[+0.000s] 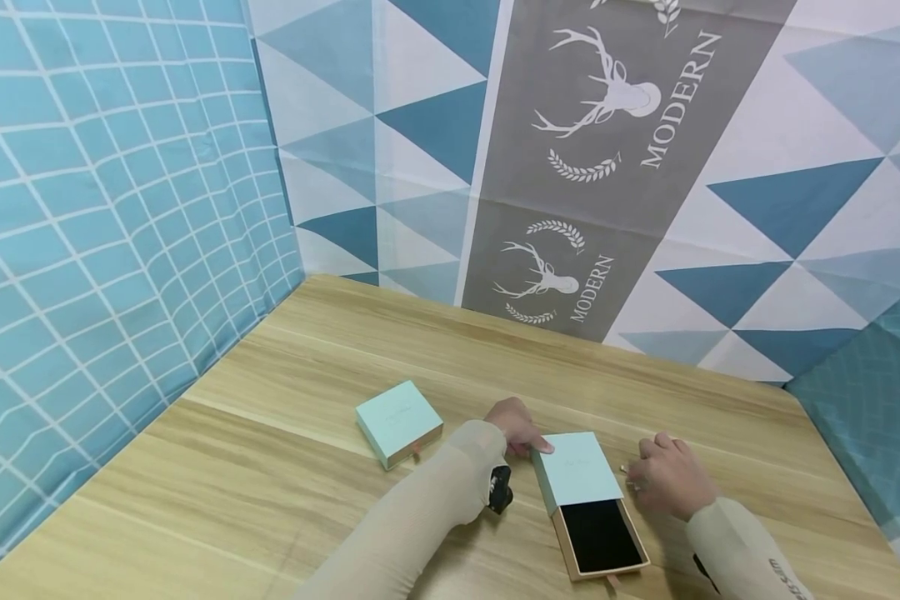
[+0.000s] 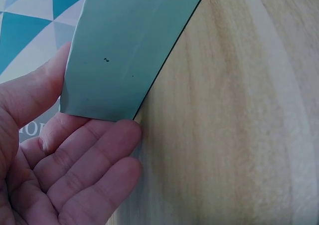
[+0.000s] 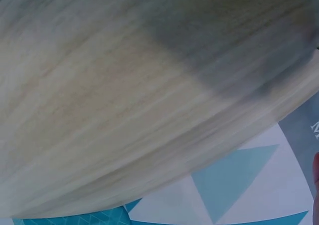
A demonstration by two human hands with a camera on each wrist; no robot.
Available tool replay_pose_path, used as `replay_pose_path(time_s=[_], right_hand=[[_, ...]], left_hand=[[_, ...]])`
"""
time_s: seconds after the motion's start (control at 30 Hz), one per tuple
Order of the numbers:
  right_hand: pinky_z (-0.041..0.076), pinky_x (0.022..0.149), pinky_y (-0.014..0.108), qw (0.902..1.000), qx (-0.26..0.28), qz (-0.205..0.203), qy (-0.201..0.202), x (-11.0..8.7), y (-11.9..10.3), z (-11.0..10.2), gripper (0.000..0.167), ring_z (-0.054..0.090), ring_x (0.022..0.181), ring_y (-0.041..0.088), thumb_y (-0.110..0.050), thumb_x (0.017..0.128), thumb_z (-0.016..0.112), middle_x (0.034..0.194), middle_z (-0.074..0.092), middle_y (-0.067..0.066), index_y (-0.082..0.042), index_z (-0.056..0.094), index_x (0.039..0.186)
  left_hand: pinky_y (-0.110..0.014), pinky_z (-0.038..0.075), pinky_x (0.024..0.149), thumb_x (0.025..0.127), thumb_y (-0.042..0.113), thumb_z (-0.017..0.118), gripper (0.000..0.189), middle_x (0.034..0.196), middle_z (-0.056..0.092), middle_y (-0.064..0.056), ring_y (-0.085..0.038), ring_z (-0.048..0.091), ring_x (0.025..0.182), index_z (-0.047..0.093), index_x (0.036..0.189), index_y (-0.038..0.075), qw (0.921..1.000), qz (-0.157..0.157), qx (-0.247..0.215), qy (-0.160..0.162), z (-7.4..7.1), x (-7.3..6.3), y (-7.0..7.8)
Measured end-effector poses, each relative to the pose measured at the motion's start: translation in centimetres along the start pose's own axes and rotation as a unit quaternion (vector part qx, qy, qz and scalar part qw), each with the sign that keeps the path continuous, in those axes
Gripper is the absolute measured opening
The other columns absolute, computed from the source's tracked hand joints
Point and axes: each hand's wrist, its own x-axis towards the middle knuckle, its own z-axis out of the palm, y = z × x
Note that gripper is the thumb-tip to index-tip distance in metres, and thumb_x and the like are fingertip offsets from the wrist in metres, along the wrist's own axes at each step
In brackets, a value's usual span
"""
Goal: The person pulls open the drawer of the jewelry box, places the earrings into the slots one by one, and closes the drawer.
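Note:
A mint-green drawer box (image 1: 579,468) lies on the table, its tray (image 1: 607,537) pulled out toward me and showing a black lining. My left hand (image 1: 516,425) holds the far left corner of the sleeve, thumb on top. In the left wrist view, fingers (image 2: 107,152) curl against the end of the green box (image 2: 124,50). To the right of the box, my right hand (image 1: 671,475) has its fingers bent around a small shiny piece (image 1: 624,469), too tiny to identify. Only a sliver of that hand (image 3: 316,185) shows in the right wrist view.
A second mint-green box (image 1: 400,421), closed, with a small ribbon pull (image 1: 417,455), sits to the left on the wood-grain table (image 1: 270,467). Patterned cloth (image 1: 427,167) hangs behind the table, and blue checked cloth (image 1: 120,183) hangs along the left.

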Motion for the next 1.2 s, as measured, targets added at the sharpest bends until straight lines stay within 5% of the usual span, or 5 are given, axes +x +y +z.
replay_pose_path(time_s=[0.3,0.53,0.93,1.2], right_hand=[[0.028,0.055,0.028,0.9928,-0.024,-0.070,0.095,0.3,0.0,-0.7,0.018,0.025,0.062,0.012,-0.007,0.051,0.079,0.065,0.035,-0.010,-0.016,0.071,0.064],[0.037,0.059,0.035,0.9918,-0.037,-0.079,0.094,0.2,-0.3,-2.3,0.017,0.031,0.064,0.012,-0.007,0.051,0.077,0.067,0.038,-0.010,-0.015,0.071,0.064],[0.037,0.063,0.035,0.9894,-0.051,-0.102,0.090,-0.4,-1.2,-3.9,0.013,0.026,0.066,0.013,-0.007,0.053,0.076,0.069,0.032,-0.010,-0.013,0.069,0.062],[0.038,0.061,0.036,0.9799,-0.061,-0.153,0.112,-0.1,-2.1,-5.2,0.018,0.028,0.064,0.015,0.001,0.054,0.063,0.067,0.029,-0.008,-0.014,0.054,0.052]], left_hand=[[-0.026,0.051,0.052,0.069,0.020,0.088,0.039,0.061,0.061,-0.005,-0.016,0.060,0.054,0.051,0.061,0.009,1.0000,0.001,-0.001,-0.001,0.3,0.8,-0.3],[-0.026,0.051,0.052,0.070,0.020,0.087,0.041,0.061,0.061,-0.005,-0.016,0.061,0.055,0.048,0.060,0.011,1.0000,0.005,0.000,0.000,0.1,0.5,-0.3],[-0.026,0.051,0.053,0.069,0.018,0.088,0.037,0.062,0.063,-0.006,-0.015,0.062,0.055,0.052,0.064,0.008,0.9999,-0.002,-0.012,-0.005,0.5,0.5,-0.1],[-0.026,0.052,0.054,0.069,0.019,0.088,0.034,0.063,0.062,-0.005,-0.016,0.063,0.057,0.056,0.066,0.006,0.9999,-0.004,-0.009,-0.004,0.2,0.6,-0.2]])
